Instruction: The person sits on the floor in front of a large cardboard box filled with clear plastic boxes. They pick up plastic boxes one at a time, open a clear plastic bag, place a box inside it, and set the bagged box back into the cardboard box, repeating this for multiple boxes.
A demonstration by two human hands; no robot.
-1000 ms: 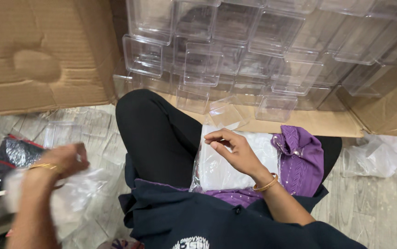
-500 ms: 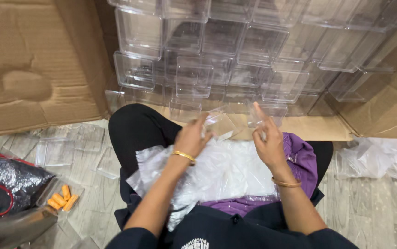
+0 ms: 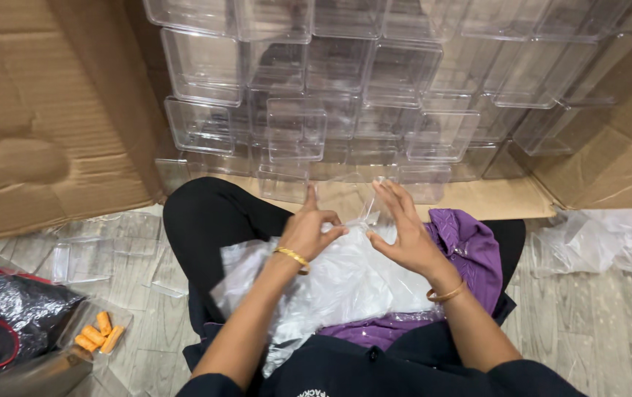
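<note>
I sit cross-legged with a pile of thin clear plastic bags (image 3: 345,283) on my lap, over a purple cloth (image 3: 470,254). My left hand (image 3: 309,228) and my right hand (image 3: 403,235) are raised together above the pile. Both pinch the top edge of one clear plastic bag (image 3: 364,217) with thumb and fingertips, the other fingers spread. A gold bangle circles each wrist. The bag is see-through and hard to outline.
A tall stack of clear plastic boxes (image 3: 345,95) fills an open cardboard carton (image 3: 44,117) just ahead of my knees. Loose clear lids (image 3: 81,257) lie on the floor at left, beside small orange pieces (image 3: 98,332) and a black bag (image 3: 7,323). Crumpled plastic wrap (image 3: 610,246) lies at right.
My left hand came in from the far left to the lap. Both hands then rose over the pile and took hold of one bag's edge. The camera tilted up slightly.
</note>
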